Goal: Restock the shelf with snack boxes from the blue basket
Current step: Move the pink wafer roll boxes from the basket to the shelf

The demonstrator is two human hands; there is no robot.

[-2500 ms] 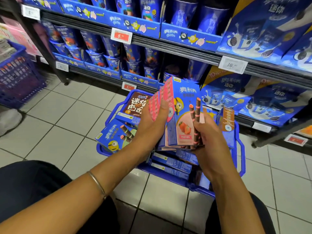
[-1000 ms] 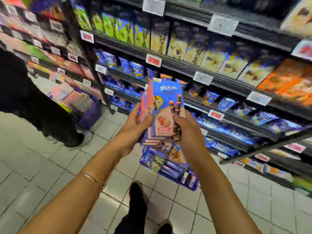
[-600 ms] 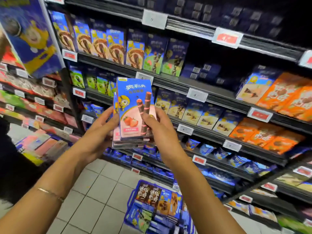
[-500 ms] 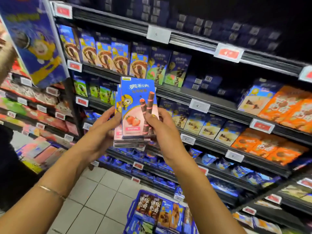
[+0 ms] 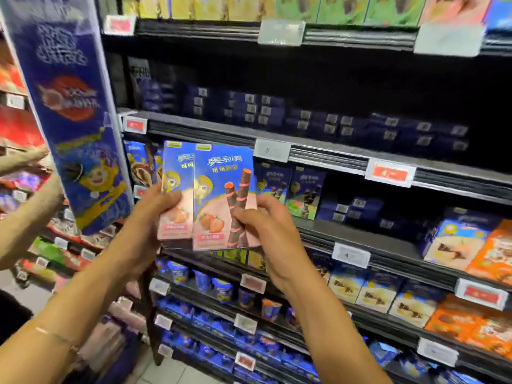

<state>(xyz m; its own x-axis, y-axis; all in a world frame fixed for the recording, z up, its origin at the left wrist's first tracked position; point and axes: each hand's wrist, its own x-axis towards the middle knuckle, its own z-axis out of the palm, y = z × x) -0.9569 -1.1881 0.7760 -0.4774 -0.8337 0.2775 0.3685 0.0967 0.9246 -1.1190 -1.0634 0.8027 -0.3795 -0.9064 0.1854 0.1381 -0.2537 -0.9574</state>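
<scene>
I hold blue-and-pink strawberry wafer-roll boxes upright in front of the shelves. My right hand [image 5: 266, 223] pinches the front box [image 5: 221, 184] at its lower right edge. My left hand [image 5: 155, 214] grips the boxes behind it [image 5: 177, 167], which stick out to the left. Just past them is the shelf row [image 5: 327, 236] with similar dark blue boxes [image 5: 304, 192] standing on it, and a gap to their right. The blue basket is out of view.
A blue cartoon banner [image 5: 74, 112] hangs on the shelf post at left. Another person's arms [image 5: 30, 206] reach into the neighbouring shelves at far left. Orange and blue snack boxes [image 5: 476, 250] fill the right side; cup snacks [image 5: 221, 289] sit lower down.
I have risen from the basket on the floor and lifted the boxes to shelf height. My right hand has drawn the front box to the right, apart from the rest of the stack.
</scene>
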